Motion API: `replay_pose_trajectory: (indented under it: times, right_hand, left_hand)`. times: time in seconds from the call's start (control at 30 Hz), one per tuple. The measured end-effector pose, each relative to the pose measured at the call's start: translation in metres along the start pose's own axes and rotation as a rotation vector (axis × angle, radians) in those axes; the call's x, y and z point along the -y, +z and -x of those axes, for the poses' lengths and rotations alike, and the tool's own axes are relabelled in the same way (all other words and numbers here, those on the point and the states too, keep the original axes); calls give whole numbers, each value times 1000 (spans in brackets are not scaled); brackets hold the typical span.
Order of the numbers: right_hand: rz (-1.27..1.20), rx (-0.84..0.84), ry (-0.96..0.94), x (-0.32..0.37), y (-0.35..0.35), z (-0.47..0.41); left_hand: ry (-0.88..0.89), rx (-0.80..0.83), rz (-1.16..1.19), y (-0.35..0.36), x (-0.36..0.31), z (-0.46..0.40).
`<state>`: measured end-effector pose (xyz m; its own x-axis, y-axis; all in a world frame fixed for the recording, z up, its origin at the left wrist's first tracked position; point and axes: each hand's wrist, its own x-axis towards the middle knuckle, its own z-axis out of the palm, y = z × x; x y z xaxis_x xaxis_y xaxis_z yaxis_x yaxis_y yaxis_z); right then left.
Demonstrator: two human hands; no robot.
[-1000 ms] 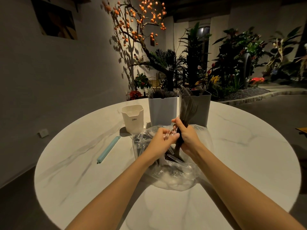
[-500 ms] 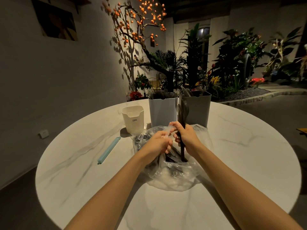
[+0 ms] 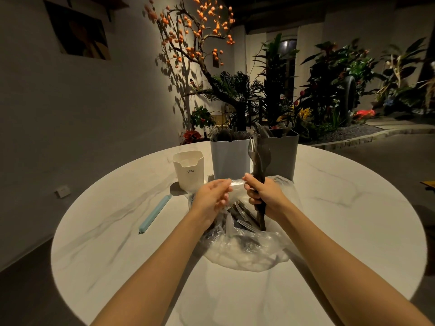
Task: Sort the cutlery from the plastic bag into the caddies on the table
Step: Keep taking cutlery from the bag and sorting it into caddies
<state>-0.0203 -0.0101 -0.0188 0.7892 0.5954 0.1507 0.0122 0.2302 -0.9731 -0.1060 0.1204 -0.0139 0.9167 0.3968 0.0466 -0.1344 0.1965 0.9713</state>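
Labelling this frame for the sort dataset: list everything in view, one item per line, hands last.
plastic bag: 1, clear, table centre, open, cutlery inside
bundle of cutlery: 1, dark, upright over the bag
clear utensil: 1, transparent, between both hands
caddy: 1, light grey, behind the bag, holds cutlery
darker caddy: 1, grey, right of the light one, holds cutlery
cup caddy: 1, cream, left of the grey ones
bag clip: 1, light blue, flat, left of bag
table: 1, white marble, round
left hand: pinches clear utensil
right hand: grips bundle
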Motion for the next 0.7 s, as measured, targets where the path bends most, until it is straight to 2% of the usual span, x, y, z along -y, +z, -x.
replay_pose_trajectory:
  times: [0.07, 0.13, 0.27, 0.5, 0.6, 0.7]
  right_hand:
    - [45, 44, -3, -2, 3, 2]
    - [52, 76, -7, -3, 5, 1]
    - [56, 110, 32, -4, 5, -1]
    - [-25, 133, 157, 0, 5, 0]
    - [-14, 224, 185, 4, 4, 3]
    - [50, 335, 183, 6, 5, 7]
  left_hand:
    - [-52, -97, 202, 4, 1, 1]
    - [-86, -113, 346, 9, 4, 3]
    - [-1, -129, 212, 17, 5, 4]
    - [111, -168, 383, 12, 2, -4]
    - [124, -161, 273, 12, -3, -2]
    - [127, -79, 118, 13, -3, 0]
